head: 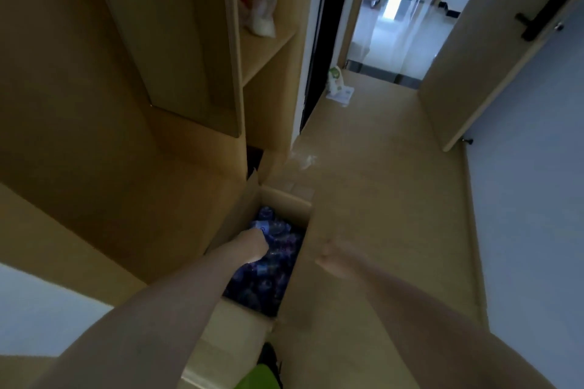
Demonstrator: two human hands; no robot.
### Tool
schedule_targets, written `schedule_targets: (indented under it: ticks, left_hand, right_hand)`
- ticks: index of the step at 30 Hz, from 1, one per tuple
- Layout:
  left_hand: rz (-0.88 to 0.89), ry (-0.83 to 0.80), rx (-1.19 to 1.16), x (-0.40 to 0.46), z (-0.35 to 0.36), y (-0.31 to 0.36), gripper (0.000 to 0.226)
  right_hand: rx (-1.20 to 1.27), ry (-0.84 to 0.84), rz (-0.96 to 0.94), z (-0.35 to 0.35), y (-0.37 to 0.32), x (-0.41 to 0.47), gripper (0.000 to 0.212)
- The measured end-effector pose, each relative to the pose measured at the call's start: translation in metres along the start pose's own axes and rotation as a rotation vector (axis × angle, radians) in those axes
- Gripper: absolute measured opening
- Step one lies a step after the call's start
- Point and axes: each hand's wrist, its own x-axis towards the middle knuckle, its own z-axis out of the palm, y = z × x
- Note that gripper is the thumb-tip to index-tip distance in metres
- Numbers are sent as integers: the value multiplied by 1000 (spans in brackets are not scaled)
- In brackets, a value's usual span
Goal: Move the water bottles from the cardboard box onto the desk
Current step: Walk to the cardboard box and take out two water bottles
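Left hand is down inside the cardboard box, right among the water bottles. Its fingers are buried between the dark blue bottle tops, so whether they have closed round one cannot be told from here. The bottles pack the box from near wall to far wall, all standing in it. Right hand hangs just beside the box, over its tall right flap, blurred; fingers look loose and spread, holding nothing. Beyond the box, a wooden shelf unit carries a white plastic bag. Farther past the box, an open door shows a bright corridor.
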Motion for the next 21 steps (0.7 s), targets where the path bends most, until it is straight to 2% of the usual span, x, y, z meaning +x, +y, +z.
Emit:
schedule_targets:
  ticks: [7, 13, 16, 18, 21]
  left_hand:
    - [-124, 39, -50, 47, -41, 11, 35]
    - [-281, 43, -181, 72, -55, -5, 27]
    - [-410, 117, -301, 83, -49, -11, 30]
    - [-510, 164, -352, 89, -40, -9, 21]
    - [-652, 289, -403, 106, -15, -2, 38]
  right_hand:
    - [-108, -109, -147, -56, -36, 75, 25]
    - [-209, -238, -259, -76, -56, 149, 35]
    - [-297, -272, -327, -84, -59, 183, 37]
    - [-357, -292, -372, -89, -58, 204, 37]
    - [-416, -312, -412, -89, -58, 238, 37]
